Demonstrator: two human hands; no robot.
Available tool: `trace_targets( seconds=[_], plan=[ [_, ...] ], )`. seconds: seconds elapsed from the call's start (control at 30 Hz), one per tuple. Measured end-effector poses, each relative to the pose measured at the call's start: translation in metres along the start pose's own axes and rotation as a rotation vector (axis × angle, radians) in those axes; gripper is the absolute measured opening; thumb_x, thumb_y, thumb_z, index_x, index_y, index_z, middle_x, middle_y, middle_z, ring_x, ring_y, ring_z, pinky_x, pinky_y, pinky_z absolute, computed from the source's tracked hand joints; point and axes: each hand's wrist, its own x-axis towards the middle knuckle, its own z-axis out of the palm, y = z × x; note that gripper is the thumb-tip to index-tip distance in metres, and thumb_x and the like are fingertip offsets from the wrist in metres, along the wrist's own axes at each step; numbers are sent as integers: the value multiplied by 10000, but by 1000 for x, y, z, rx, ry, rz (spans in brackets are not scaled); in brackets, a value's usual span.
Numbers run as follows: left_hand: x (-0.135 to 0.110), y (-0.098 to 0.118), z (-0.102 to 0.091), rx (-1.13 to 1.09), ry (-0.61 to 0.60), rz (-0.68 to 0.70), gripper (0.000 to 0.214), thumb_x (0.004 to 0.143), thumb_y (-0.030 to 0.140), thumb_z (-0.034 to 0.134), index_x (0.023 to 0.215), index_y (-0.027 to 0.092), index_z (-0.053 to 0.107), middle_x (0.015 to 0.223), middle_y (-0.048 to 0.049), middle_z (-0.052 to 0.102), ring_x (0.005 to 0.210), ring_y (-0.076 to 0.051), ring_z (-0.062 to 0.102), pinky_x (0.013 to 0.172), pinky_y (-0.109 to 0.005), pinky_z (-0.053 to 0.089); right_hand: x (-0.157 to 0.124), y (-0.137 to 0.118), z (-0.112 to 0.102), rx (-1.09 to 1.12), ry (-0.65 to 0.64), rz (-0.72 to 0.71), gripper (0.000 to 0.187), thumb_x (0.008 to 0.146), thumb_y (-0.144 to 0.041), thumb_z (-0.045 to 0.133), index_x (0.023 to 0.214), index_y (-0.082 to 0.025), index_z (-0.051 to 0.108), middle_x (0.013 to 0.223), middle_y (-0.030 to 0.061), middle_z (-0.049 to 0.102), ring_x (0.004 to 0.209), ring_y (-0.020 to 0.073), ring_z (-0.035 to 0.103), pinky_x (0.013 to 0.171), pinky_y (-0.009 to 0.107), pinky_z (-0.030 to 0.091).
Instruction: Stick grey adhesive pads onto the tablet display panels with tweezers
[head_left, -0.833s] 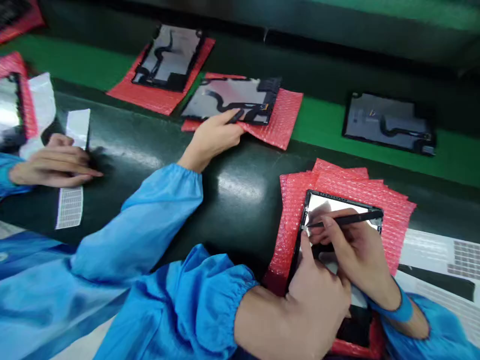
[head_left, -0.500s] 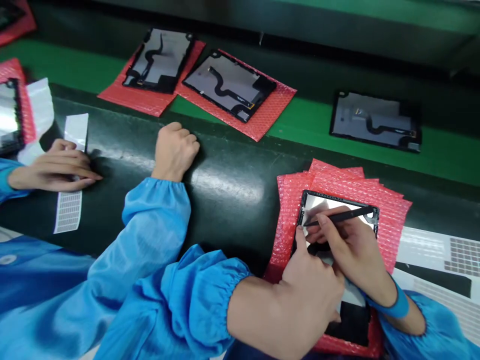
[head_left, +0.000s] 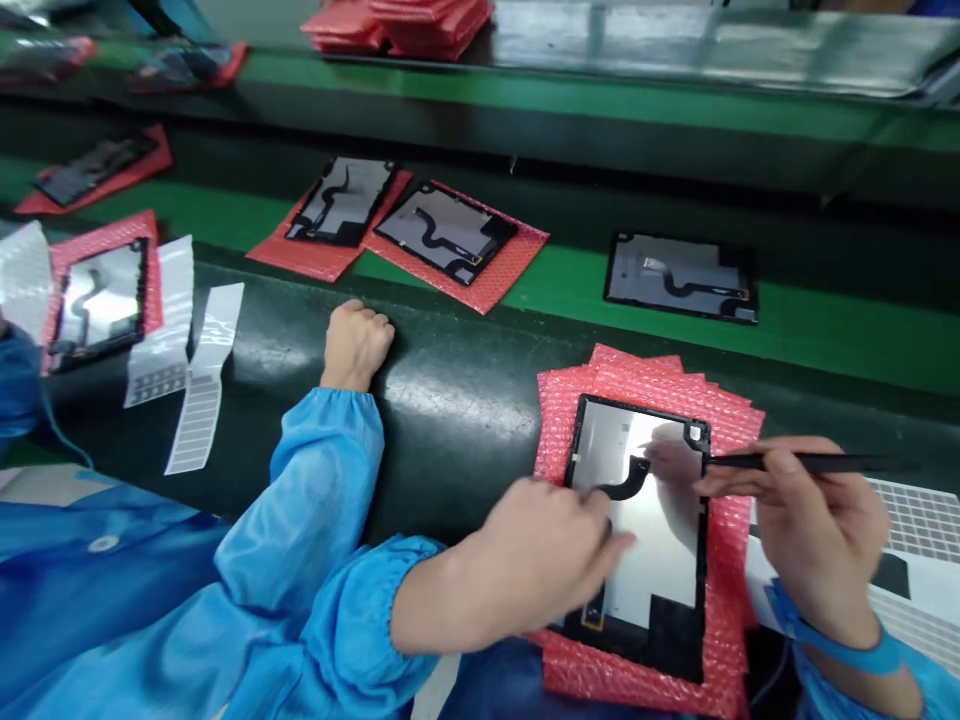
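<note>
Right hand is clamping its fingers on tweezers, apparently working the panel's right edge. Panel is lying on red bubble sheets. Left hand is covering its left side; cannot tell grip. Next move is probably demanding a steady tip.

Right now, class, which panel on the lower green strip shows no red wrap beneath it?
The rightmost panel: it lies with green strip around it, whereas the other panels there rest on red wrap.
</note>
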Motion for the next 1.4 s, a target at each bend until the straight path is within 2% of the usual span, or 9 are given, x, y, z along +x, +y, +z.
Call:
trace_targets(
  seconds=[0.1, 0.27, 0.43, 0.63, 0.83, 0.97, 1.13, 1.23, 1.4],
  plan=[
    [6, 11, -8, 246, -2, 78, 240, 980, 488, 644, 901, 263, 663, 743, -28, 620, 747, -254, 682, 630, -320, 449, 8, 0, -32, -1, 98, -33, 266, 863, -456, 841, 900, -218, 730, 678, 42, 793, 498, 244, 758, 486, 330, 646],
    [19, 21, -15, 333, 13, 103, 210, 1003, 394, 583, 875, 228, 569, 742, -3, 602, 634, -195, 555, 634, -336, 341, 13, 15, -67, 6, 153, 32, 356, 785, -529, 886, 875, -224, 725, 650, 41, 782, 507, 228, 756, 486, 296, 637],
    [23, 26, -3, 124, 19, 47, 343, 859, 421, 746, 751, 223, 487, 655, 47, 475, 595, -145, 403, 602, -308, 272, 11, 31, -86, 10, 163, 72, 443, 765, -573, 900, 901, -201, 703, 662, 51, 784, 527, 231, 767, 512, 297, 648],
    [22, 39, 3, -83, 90, 106, 320, 808, 427, 736, 807, 213, 498, 853, 4, 521, 764, -152, 491, 690, -278, 403, 14, 46, -100, 87, 197, 118, 545, 710, -627, 918, 912, -177, 685, 647, 71, 774, 522, 225, 757, 495, 280, 635],
    [35, 57, 19, -357, -6, 39, 517, 833, 590, 710, 1189, 276, 506, 755, 28, 620, 575, -165, 588, 551, -257, 420, 18, 55, -105, 196, 193, 120, 503, 754, -578, 910, 944, -172, 683, 692, 66, 782, 520, 224, 751, 490, 292, 628],
    [89, 89, 25, -410, -40, 65, 756, 804, 447, 787, 1458, 206, 493, 860, -29, 730, 626, -167, 651, 587, -256, 471, 19, 57, -104, 237, 220, 105, 512, 774, -598, 893, 941, -168, 672, 677, 70, 772, 505, 236, 745, 470, 299, 610],
    [212, 153, 51, -356, -55, 120, 309, 964, 364, 731, 1151, 121, 694, 931, -54, 722, 729, -148, 666, 665, -274, 554, 23, 56, -105, 285, 245, 67, 507, 786, -598, 883, 952, -173, 663, 674, 54, 768, 505, 231, 742, 478, 298, 609],
    [279, 189, 72, -306, -22, 150, 302, 1030, 411, 676, 1148, 134, 684, 1033, -58, 706, 832, -165, 686, 753, -329, 610, 29, 59, -108, 294, 277, 57, 528, 771, -619, 884, 945, -175, 658, 677, 52, 769, 518, 219, 744, 478, 273, 601],
    [328, 217, 89, -207, 67, 190, 367, 1022, 404, 688, 1285, 149, 651, 1240, -107, 678, 1043, -231, 695, 894, -424, 624, 39, 69, -111, 318, 283, 68, 572, 747, -642, 891, 958, -169, 649, 658, 56, 765, 509, 209, 731, 483, 266, 604]
  ],
)
